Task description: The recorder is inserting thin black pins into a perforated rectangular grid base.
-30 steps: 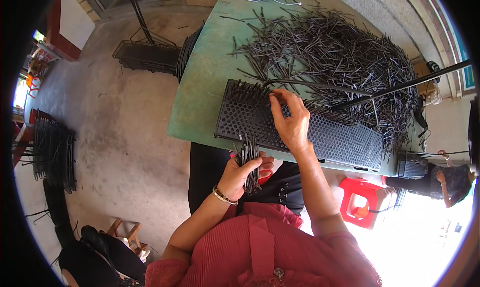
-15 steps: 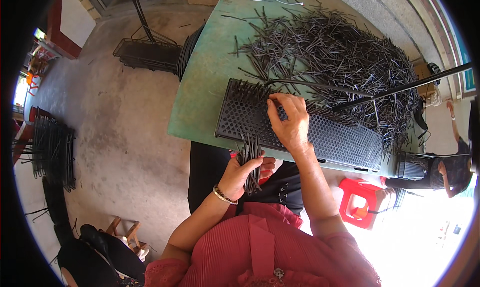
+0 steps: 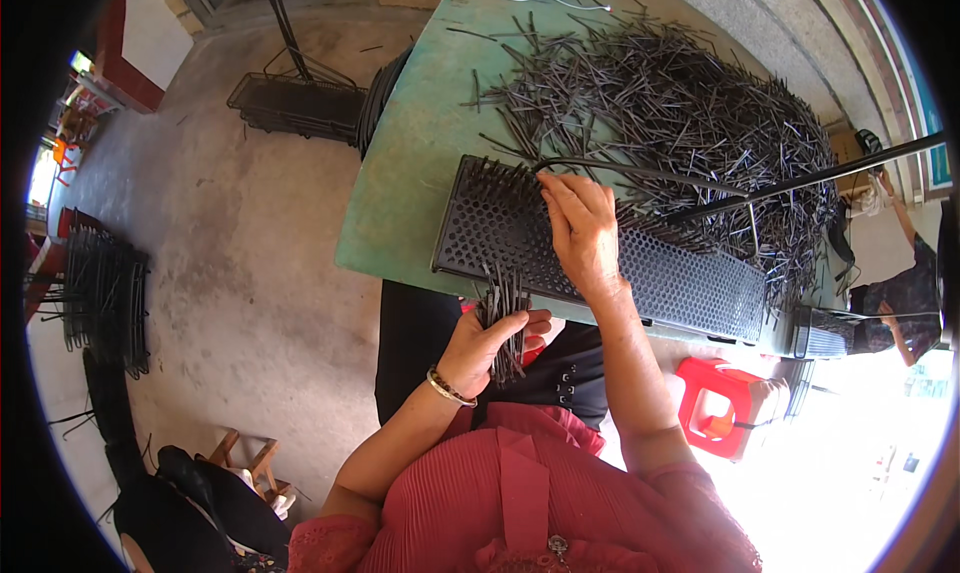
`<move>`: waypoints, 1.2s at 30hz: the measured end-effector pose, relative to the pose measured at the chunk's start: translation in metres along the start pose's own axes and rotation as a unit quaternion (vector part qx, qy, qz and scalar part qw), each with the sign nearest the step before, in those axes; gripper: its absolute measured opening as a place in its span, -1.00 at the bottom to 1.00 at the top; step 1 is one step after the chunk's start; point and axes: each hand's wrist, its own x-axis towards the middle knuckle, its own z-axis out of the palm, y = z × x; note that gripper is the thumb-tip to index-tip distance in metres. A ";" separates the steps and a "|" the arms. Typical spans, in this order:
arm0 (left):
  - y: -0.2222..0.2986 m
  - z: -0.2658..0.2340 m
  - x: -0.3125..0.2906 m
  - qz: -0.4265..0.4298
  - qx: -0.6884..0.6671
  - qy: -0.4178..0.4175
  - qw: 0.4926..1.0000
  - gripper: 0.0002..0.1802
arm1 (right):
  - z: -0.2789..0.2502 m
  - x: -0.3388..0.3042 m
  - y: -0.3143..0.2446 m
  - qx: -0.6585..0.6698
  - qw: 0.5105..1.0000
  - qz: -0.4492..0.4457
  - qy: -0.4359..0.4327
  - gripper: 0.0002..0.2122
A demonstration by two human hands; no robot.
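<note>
A long black perforated tray [image 3: 690, 285] lies along the near edge of the green table. Thin dark sticks [image 3: 492, 181] stand upright in its holes along the far side. My left hand [image 3: 475, 345], below the tray's near edge, grips a bundle of the same dark sticks [image 3: 503, 313] with their ends fanned upward. Over the tray, my right hand [image 3: 585, 228] has its fingertips pinched together at the standing sticks. What lies between those fingertips is too small to make out.
A large heap of loose dark sticks [image 3: 690, 113] covers the far right of the table [image 3: 400, 203]. A black metal rod [image 3: 800, 181] slants across the tray. A red stool [image 3: 715, 405] stands below at right, near another person [image 3: 900, 298]. Black wire racks [image 3: 105, 293] stand at left.
My right hand's fingers have drawn together and shifted slightly toward the tray's far edge. My left hand stays nearly still with its bundle.
</note>
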 end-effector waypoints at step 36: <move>0.009 0.005 -0.003 0.006 0.103 -0.030 0.994 -0.72 | -0.040 -0.026 -0.034 0.241 0.913 0.234 -0.232 -0.79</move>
